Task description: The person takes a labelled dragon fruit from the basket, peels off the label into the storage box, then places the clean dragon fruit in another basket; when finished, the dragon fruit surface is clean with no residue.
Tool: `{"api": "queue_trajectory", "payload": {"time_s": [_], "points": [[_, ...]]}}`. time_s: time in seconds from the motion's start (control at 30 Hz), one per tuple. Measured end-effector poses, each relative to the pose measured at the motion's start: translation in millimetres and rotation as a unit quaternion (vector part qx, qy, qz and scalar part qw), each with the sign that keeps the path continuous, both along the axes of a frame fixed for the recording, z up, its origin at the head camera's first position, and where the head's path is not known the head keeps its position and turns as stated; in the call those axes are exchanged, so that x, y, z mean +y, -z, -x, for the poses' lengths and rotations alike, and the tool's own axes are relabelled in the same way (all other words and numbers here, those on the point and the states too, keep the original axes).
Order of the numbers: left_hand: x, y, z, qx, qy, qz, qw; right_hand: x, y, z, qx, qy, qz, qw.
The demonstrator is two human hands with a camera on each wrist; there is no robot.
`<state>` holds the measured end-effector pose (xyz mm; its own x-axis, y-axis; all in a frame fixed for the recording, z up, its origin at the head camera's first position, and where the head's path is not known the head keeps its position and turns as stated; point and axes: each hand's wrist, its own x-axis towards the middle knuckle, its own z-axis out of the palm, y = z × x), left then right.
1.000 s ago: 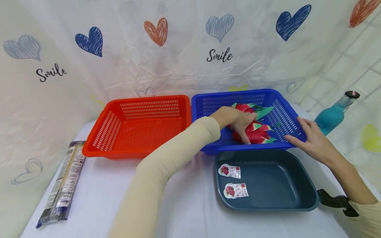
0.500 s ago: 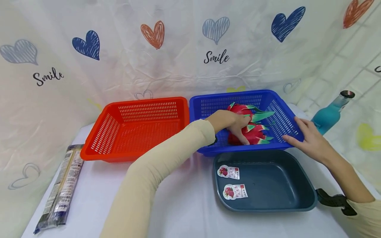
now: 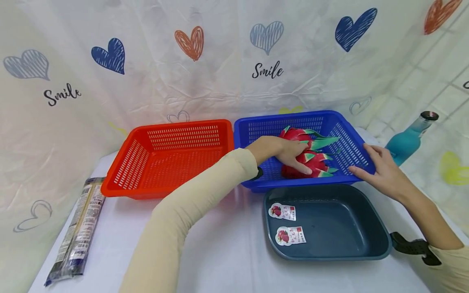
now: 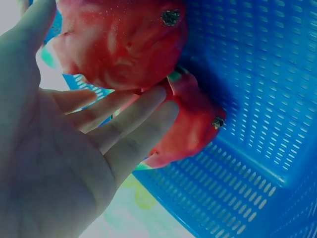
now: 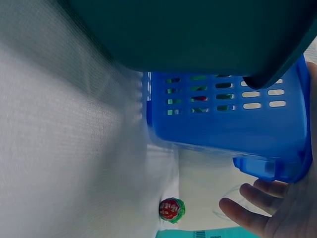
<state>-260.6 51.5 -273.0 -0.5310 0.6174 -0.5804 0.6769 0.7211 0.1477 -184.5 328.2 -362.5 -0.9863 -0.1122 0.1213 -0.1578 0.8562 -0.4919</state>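
Note:
Two pink-red dragon fruits with green-tipped scales lie in the blue basket (image 3: 286, 116). The farther dragon fruit (image 3: 292, 133) and the nearer dragon fruit (image 3: 318, 162) are partly covered by my left hand (image 3: 289, 154). In the left wrist view, its fingers are nearly straight and spread, with fingertips right at one fruit (image 4: 190, 119); the palm faces them. My right hand (image 3: 384, 173) rests at the basket's front right corner, thumb over the rim and fingers outside. In the right wrist view, those fingers (image 5: 247, 206) extend loosely past the corner.
Left of the blue basket stands a red basket (image 3: 166, 191). In front is a dark tray (image 3: 329, 232) with two dragon fruit labels (image 3: 289, 235) inside. A teal bottle (image 3: 404, 142) stands at the right, and a long clear-wrapped packet (image 3: 78, 228) lies at the far left.
My left hand has drawn slightly left over the dragon fruits, its thumb spreading outward. The right hand stays at the basket corner; the head view has shifted a little.

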Motion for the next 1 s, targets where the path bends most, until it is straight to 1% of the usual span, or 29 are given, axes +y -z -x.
{"api": "queue_trajectory", "payload": {"time_s": [0.13, 0.23, 0.37, 0.47, 0.53, 0.6, 0.7, 0.8, 0.9, 1.0], "points": [[-4.6, 3.1, 1.6, -0.01, -0.011, -0.034, 0.9993, 0.8, 1.3, -0.5, 0.01, 0.001, 0.007, 0.9999], [-9.8, 6.0, 2.0, -0.006, -0.023, -0.053, 0.9983, 0.5, 0.8, -1.1, 0.015, 0.002, 0.014, 0.9998], [-17.1, 10.2, 2.0, 0.003, -0.037, -0.083, 0.9959, -1.6, -4.9, -3.5, 0.039, 0.014, -0.006, 0.9991], [-20.7, 12.3, 1.6, 0.032, -0.049, -0.086, 0.9946, -3.6, -12.0, -6.9, 0.065, 0.023, -0.035, 0.997], [-22.3, 12.5, 1.1, 0.059, -0.058, -0.083, 0.9931, -5.3, -16.1, -9.3, 0.077, 0.022, -0.043, 0.9959], [-23.8, 11.9, 0.0, 0.091, -0.066, -0.079, 0.9905, -7.4, -19.6, -10.7, 0.082, 0.016, -0.044, 0.9955], [-26.5, 9.7, -3.7, 0.124, -0.076, -0.082, 0.986, -10.5, -24.1, -11.0, 0.083, 0.008, -0.043, 0.9956], [-30.8, 6.5, -10.4, 0.139, -0.082, -0.096, 0.9823, -14.8, -30.2, -7.8, 0.073, -0.007, -0.042, 0.9964], [-36.3, 2.8, -18.0, 0.139, -0.092, -0.117, 0.979, -21.4, -35.9, -3.7, 0.061, -0.021, -0.049, 0.9967], [-41.7, 1.5, -23.6, 0.147, -0.11, -0.124, 0.9751, -29.6, -39.9, -0.7, 0.06, -0.031, -0.065, 0.9956]]}}
